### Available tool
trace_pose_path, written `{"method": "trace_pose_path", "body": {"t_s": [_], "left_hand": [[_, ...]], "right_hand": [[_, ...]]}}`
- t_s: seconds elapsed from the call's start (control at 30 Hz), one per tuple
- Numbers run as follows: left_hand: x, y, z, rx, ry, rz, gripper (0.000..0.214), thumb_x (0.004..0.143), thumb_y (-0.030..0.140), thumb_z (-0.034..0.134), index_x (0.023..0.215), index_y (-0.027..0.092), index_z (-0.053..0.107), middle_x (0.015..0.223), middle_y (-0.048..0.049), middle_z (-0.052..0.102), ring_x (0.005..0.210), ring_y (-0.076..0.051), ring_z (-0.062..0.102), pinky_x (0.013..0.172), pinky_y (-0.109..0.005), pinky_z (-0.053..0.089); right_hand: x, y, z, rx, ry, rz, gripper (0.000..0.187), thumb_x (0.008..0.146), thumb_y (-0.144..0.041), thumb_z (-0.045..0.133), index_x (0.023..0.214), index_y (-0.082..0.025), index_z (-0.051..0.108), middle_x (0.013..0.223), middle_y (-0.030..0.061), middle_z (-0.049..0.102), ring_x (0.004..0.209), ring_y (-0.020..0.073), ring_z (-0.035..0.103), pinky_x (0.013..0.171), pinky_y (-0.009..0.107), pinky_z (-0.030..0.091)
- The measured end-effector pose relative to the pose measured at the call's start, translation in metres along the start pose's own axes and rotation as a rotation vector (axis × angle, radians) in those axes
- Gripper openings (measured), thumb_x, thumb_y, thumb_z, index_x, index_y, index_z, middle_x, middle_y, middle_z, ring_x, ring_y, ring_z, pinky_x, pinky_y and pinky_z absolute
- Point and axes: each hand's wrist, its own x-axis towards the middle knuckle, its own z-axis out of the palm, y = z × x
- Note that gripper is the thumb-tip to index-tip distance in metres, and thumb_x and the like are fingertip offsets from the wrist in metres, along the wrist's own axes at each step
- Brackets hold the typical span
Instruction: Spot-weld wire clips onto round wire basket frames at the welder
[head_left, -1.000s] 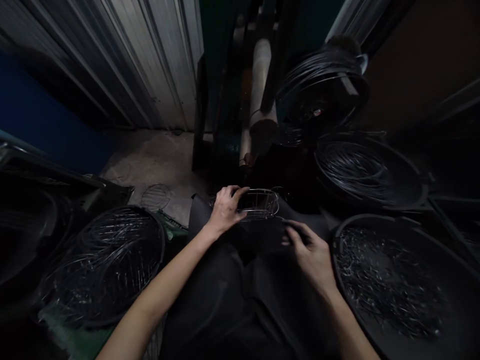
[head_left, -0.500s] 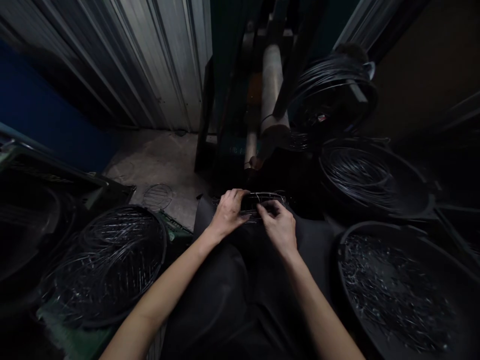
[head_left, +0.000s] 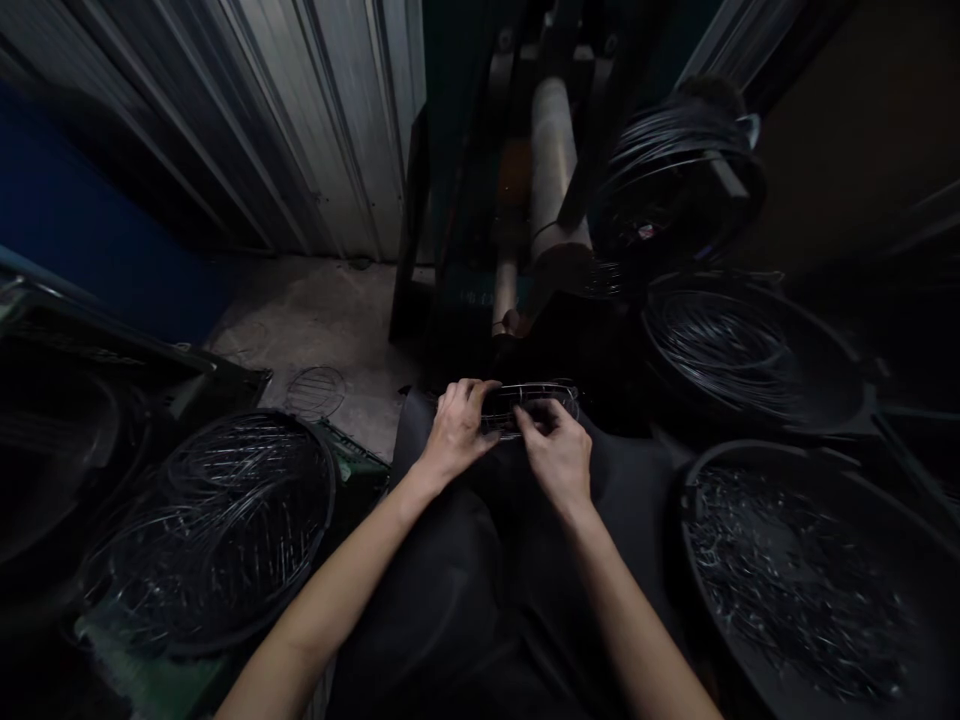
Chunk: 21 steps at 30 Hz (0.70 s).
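Over my dark-covered lap is a round wire rack [head_left: 536, 387] of thin metal wire, partly hidden by both hands. My left hand [head_left: 459, 425] grips its left side, thumb below and fingers above. My right hand [head_left: 555, 445] is closed near the rack's front right part, thumb and forefinger pinched together; whether a small piece of wire sits between them is too dark to tell. Just beyond the rack stands a machine with a thick metal cylinder [head_left: 553, 160] and a thinner rod [head_left: 505, 290] beneath it.
At left, a basket [head_left: 330, 480] holds several wire racks. A tub [head_left: 697, 560] of small wire pieces stands at right, behind it a tub [head_left: 855, 400] of coiled wire. Another wire coil [head_left: 667, 135] hangs by the machine. One wire grid [head_left: 315, 392] lies on the floor.
The wire rack has shifted slightly between my hands, with more of its right rim showing. Both hands stay in nearly the same place. The view has moved a little.
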Motion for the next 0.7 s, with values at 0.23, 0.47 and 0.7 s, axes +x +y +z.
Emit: {"method": "trace_pose_path", "body": {"t_s": [0.23,0.47,0.7], "left_hand": [[0.005,-0.001,-0.008,-0.054,0.084,0.102,0.054,0.070,0.016,0.065,0.120,0.021,0.045,0.114,-0.0071,0.055,0.105,-0.023,0.052,0.089,-0.039,0.046],[0.024,0.002,-0.024,-0.001,0.123,0.211,0.050,0.070,0.016,0.066,0.116,0.019,0.048,0.115,-0.0093,0.055,0.106,-0.024,0.053,0.090,-0.039,0.046],[0.034,0.000,-0.030,0.021,0.184,0.293,0.048,0.072,0.017,0.065,0.117,0.020,0.047,0.116,-0.0094,0.056,0.111,-0.025,0.053,0.093,-0.041,0.044]], "right_hand": [[-0.004,0.015,0.014,-0.034,0.167,-0.249,0.026,0.084,-0.041,0.053,0.086,-0.018,0.064,0.080,0.0044,0.069,0.069,0.0149,0.063,0.066,0.024,0.046],[0.007,0.011,0.024,-0.027,0.325,-0.443,0.024,0.087,-0.036,0.050,0.086,-0.016,0.063,0.080,0.0064,0.069,0.074,0.0158,0.064,0.070,0.026,0.048],[0.019,0.007,0.030,0.016,0.355,-0.428,0.024,0.088,-0.038,0.049,0.085,-0.017,0.062,0.080,0.0060,0.067,0.073,0.0158,0.063,0.070,0.027,0.049]]}}
